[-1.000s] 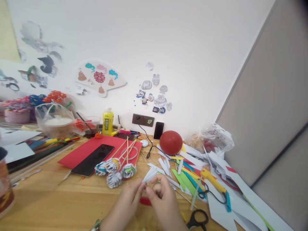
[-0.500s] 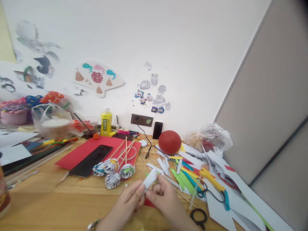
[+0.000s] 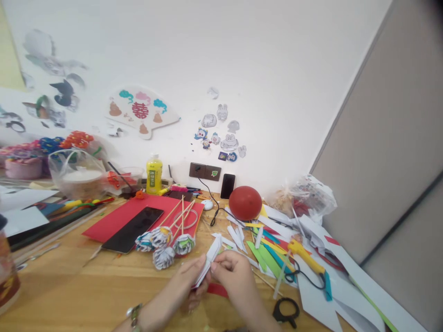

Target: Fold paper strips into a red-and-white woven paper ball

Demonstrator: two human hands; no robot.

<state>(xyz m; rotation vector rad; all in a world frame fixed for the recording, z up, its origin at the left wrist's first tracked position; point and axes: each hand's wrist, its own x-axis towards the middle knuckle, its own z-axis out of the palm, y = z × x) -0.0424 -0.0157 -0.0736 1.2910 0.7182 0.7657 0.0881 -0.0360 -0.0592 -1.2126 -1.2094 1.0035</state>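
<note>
A folded strip of white paper (image 3: 211, 256) is held upright at a slant above the table's front part. My left hand (image 3: 188, 279) grips its lower end between thumb and fingers; some of those fingers are hidden behind the paper. My right hand (image 3: 232, 275) is closed, thumb and forefinger pinching the right edge of the same strip. Just beyond the hands lie paper flowers (image 3: 164, 256) in white, blue and green on thin wooden sticks. A red paper piece (image 3: 217, 289) shows on the table between my wrists.
Coloured and white paper scraps (image 3: 266, 258) cover the right side, with a yellow glue gun (image 3: 306, 257) and black-handled scissors (image 3: 286, 312). A red balloon (image 3: 245, 203), a phone (image 3: 227, 186) and a yellow bottle (image 3: 154, 174) stand along the wall. A black tablet (image 3: 133, 229) rests on red card (image 3: 104, 221).
The paper strip has turned more upright and shows more of its length. My left hand has shifted slightly down and left, and my right hand has slid along the strip's edge.
</note>
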